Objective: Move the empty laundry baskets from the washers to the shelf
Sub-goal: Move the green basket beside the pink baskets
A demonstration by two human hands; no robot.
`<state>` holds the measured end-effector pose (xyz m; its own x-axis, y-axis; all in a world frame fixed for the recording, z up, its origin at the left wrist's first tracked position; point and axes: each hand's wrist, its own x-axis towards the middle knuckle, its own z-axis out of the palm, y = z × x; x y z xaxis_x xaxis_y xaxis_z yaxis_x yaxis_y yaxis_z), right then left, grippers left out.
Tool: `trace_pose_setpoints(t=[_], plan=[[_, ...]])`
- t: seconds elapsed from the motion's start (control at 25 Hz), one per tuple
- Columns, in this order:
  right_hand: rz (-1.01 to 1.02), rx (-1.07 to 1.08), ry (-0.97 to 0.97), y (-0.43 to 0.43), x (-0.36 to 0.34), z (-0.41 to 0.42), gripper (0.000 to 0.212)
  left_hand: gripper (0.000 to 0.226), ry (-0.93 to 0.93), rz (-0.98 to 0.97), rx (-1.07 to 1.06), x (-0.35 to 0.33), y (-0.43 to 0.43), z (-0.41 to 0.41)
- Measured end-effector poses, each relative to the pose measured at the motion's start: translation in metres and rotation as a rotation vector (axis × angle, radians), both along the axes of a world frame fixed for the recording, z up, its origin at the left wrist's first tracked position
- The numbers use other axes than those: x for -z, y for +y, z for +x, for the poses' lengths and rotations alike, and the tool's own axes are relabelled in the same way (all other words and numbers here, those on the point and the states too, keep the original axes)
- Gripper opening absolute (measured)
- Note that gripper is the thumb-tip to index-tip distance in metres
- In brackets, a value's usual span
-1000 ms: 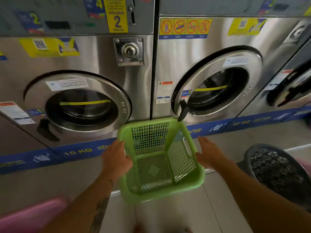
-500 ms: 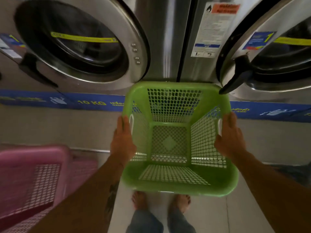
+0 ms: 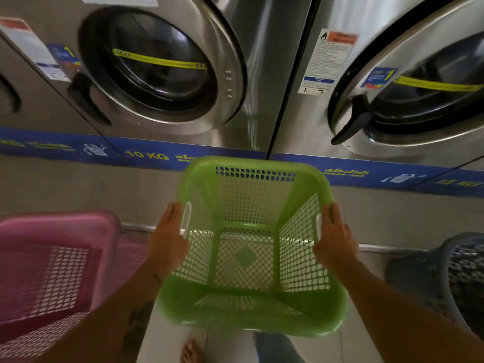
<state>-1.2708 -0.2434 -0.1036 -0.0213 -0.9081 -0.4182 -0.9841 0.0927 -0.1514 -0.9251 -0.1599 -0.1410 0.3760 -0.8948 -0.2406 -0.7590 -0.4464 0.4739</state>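
Squarely between left hand point(image 3: 167, 239) and right hand point(image 3: 335, 237), green basket point(image 3: 251, 318), sides gripped.

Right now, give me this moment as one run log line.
green basket: empty | left hand: holds its left rim | right hand: holds its right rim | beside: pink basket, dark basket | behind: washers

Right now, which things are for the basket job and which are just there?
For the job:
green basket, gripped by the left hand and right hand
pink basket
dark basket

Just there:
blue strip
warning sticker
yellow tape on the washer door glass
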Motion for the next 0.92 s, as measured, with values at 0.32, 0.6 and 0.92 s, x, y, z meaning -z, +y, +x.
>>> trace_pose_setpoints(t=[0.32,0.6,0.92], plan=[[0.028,0.017,-0.044,0.122,0.040,0.064,0.091,0.080,0.165,-0.092,-0.222,0.000,0.128,0.049],[0.050,0.178,-0.158,0.153,0.089,0.078,0.093,0.081,0.147,-0.157,-0.203,0.069,0.172,0.055],[0.046,0.316,-0.194,0.176,0.158,0.062,0.085,0.080,0.165,-0.033,-0.130,0.145,0.195,0.034]])
